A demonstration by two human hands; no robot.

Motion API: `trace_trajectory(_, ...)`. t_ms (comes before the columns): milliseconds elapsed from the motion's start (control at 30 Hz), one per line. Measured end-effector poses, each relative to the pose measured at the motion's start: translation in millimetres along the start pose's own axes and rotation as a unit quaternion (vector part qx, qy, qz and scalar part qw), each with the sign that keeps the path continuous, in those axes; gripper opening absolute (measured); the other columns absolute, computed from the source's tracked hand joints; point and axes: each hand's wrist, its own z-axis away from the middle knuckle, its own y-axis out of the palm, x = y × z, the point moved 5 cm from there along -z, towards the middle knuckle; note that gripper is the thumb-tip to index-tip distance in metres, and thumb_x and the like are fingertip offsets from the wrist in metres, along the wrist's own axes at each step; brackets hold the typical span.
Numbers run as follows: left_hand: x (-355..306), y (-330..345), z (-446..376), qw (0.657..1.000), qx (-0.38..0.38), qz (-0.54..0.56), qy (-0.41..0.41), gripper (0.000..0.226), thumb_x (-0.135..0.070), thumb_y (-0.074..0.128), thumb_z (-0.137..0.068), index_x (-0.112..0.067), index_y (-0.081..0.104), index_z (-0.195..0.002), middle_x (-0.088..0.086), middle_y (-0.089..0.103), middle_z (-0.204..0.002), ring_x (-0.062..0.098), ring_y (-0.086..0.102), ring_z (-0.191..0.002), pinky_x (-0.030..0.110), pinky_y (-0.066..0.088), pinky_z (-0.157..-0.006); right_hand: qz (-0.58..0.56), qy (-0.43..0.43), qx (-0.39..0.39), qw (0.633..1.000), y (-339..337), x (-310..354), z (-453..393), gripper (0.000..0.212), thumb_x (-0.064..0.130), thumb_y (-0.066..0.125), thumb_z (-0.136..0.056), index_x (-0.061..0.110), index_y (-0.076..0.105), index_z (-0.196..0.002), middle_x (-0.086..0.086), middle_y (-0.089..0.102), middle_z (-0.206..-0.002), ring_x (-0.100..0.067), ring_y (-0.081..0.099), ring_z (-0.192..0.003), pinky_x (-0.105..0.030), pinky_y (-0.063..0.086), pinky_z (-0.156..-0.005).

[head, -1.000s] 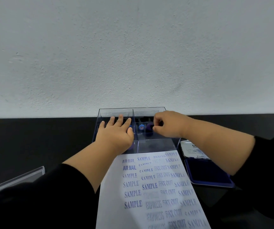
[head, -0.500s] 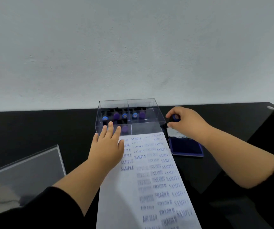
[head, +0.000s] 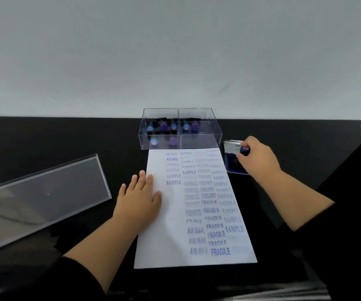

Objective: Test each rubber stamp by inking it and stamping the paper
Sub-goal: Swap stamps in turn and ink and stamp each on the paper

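The inking step is in hand. At the right of the frame the right hand has its fingers curled round a stamp with a blue knob, holding it over the ink pad, whose lid stands open just behind. Whether the stamp face is already touching the pad I cannot tell, since the hand covers it.

The left hand lies flat, fingers straight and spread, pressing on the left edge of the paper in the middle of the frame; it holds nothing. The paper lies on the black bench and is already covered down its middle and right with blue prints reading SAMPLE, AIR MAIL, FRAGILE, EXPRESS and others, some too blurred to read. A bare strip remains along the left side, below the hand.

Just beyond the top edge of the paper sits a clear box with compartments. The remaining stamps, with blue and purple knobs, stand in its left and rear parts; the front right compartment looks empty. The box's clear lid lies on the bench at the left of the frame.

Judging by this, many stamps have been tried. The next move calls for pressing the stamp squarely into the pad, carrying it left to a bare patch of paper, and pressing straight down while the left hand keeps the sheet from sliding.
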Motion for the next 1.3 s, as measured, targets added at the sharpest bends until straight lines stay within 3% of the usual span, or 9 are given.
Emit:
trace_trajectory(400, -0.5, 9.3, 21.8, 1.0, -0.009, -0.004, 0.003, 0.058, -0.042, 0.012, -0.102, -0.02, -0.007, -0.152, -0.001, -0.015, -0.159, 0.018, -0.012, -0.146, 0.039, -0.006, -0.117, 0.024, 0.032, 0.019, 0.999, -9.8, -8.6, 49.9, 0.026, 0.018, 0.055, -0.092, 0.018, 0.048, -0.118, -0.009, 0.059, -0.119, -0.022, 0.057, -0.095, -0.029, 0.045, -0.067)
trace_trajectory(600, -3.1, 12.7, 32.7, 1.0, -0.019, 0.001, 0.002, 0.057, -0.041, 0.012, -0.102, -0.021, -0.006, -0.152, -0.002, -0.014, -0.159, 0.017, -0.011, -0.146, 0.039, -0.006, -0.117, 0.011, 0.042, -0.017, 0.999, -10.9, -15.1, 87.4, 0.026, 0.017, 0.054, -0.092, 0.018, 0.049, -0.117, -0.008, 0.061, -0.109, -0.018, 0.05, -0.079, -0.028, 0.04, -0.06)
trace_trajectory(900, -2.9, 13.8, 36.4, 1.0, -0.028, 0.01, 0.006, 0.056, -0.04, 0.013, -0.102, -0.022, -0.003, -0.153, -0.003, -0.013, -0.159, 0.014, -0.009, -0.146, 0.038, -0.006, -0.117, -0.046, 0.073, -0.105, 0.991, -1.1, -19.3, 107.9, 0.027, 0.017, 0.051, -0.093, 0.022, 0.051, -0.12, -0.006, 0.061, -0.106, -0.017, 0.046, -0.078, -0.027, 0.035, -0.06)
trace_trajectory(1300, -1.4, 15.3, 32.6, 1.0, -0.027, 0.003, 0.011, 0.056, -0.042, 0.012, -0.102, -0.023, -0.005, -0.152, -0.004, -0.014, -0.159, 0.014, -0.011, -0.146, 0.038, -0.007, -0.117, -0.069, 0.095, -0.128, 0.985, 9.3, -21.6, 109.0, 0.028, 0.014, 0.05, -0.094, 0.024, 0.05, -0.12, -0.004, 0.059, -0.104, -0.017, 0.044, -0.081, -0.029, 0.034, -0.06)
